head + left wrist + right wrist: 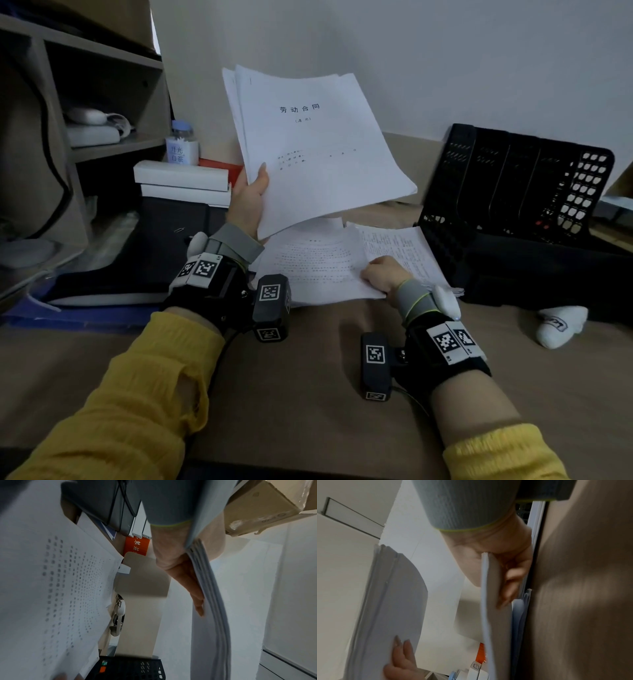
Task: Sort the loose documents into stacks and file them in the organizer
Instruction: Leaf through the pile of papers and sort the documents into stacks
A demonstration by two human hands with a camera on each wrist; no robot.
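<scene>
My left hand (pixel 251 195) holds a thick stack of white documents (pixel 315 147) up above the table, thumb on the titled cover sheet and fingers (pixel 193 582) behind it; the stack's edge (pixel 212 601) shows in the left wrist view. My right hand (pixel 382 274) pinches the near edge of a printed document (pixel 318 263) from the loose papers on the table, thumb on top and fingers (pixel 510 582) under the sheets (pixel 494 615). More printed pages (pixel 404 250) lie beside it. The black mesh organizer (pixel 513 181) stands at the right, its slots tilted back.
White boxes (pixel 181 181) and a small bottle (pixel 181 144) sit at the back left beside a shelf unit (pixel 102 102). A dark shoe-like object (pixel 113 267) lies at the left. A white rolled sock (pixel 558 325) rests near the organizer. Brown tabletop (pixel 308 394) spreads in front.
</scene>
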